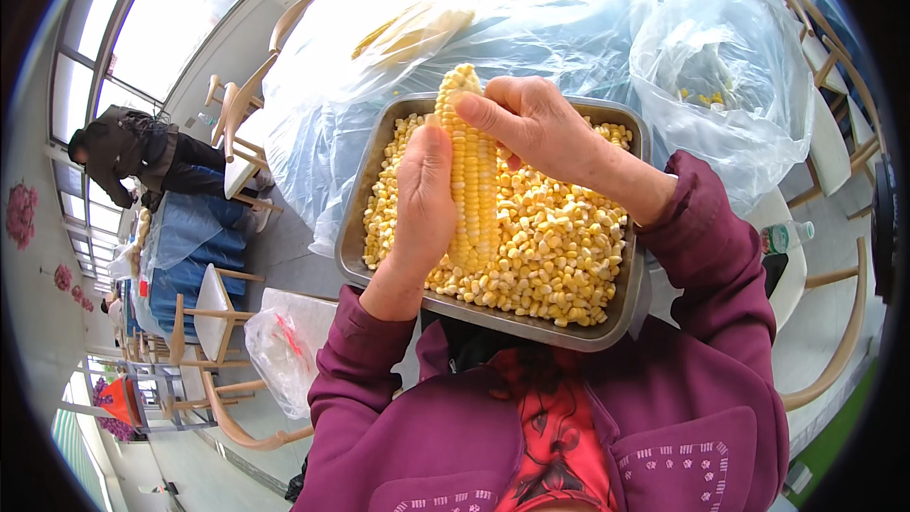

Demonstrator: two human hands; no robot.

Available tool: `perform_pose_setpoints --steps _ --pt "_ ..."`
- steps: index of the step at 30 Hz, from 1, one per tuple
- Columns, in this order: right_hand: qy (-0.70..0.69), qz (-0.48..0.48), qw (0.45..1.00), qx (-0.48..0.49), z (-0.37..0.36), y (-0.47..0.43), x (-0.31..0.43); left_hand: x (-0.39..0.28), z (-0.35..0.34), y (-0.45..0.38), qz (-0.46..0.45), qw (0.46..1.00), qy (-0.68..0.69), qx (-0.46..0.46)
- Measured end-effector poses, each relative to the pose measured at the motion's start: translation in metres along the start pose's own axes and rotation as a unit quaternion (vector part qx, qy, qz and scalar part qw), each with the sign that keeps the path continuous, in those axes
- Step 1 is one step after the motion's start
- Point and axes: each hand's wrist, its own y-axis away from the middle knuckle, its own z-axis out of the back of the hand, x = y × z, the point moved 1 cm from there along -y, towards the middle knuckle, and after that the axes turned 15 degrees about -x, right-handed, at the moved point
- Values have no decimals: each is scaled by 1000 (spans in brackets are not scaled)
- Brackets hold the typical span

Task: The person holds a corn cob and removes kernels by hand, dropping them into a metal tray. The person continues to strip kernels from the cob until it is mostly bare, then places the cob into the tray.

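An ear of yellow corn [473,192] is held tilted between my two hands, its tip pointing away from me. My left hand [424,195] wraps its left side, thumb laid along the rows. My right hand [544,124] grips near the tip from the right, its thumb pressed on the kernels. Below the ear is a rectangular metal tray [347,235] filled with loose corn kernels [554,256]. The tray's near edge is close to my body, and its far part rests by the plastic-covered table.
Clear plastic sheeting covers the table [569,50]. More corn ears [384,35] lie in a plastic bag there. An open clear bag [725,85] holds a few yellow bits. A plastic bottle [785,236] lies on a chair at right. Another person [142,149] stands at left among wooden chairs [213,320].
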Motion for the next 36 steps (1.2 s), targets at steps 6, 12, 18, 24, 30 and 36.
perform_pose_setpoints --steps 6,12,18,24,30,36 --pt "17 -7 1000 1 1 -1 3 5 -3 -1 -42 998 -39 16" --pt "-59 -64 995 53 0 -1 6 0 1 -2 5 1000 -4 15" --pt "-154 -112 976 106 5 -4 2 -9 -1 -3 55 997 44 -19" --pt "-98 -104 983 113 3 -6 -2 -8 11 -8 128 988 70 -48" --pt "-45 -8 996 75 1 -4 -10 -7 3 -6 110 992 50 -20" --pt "-90 -115 978 146 5 -4 3 -11 3 -2 125 990 59 -25"
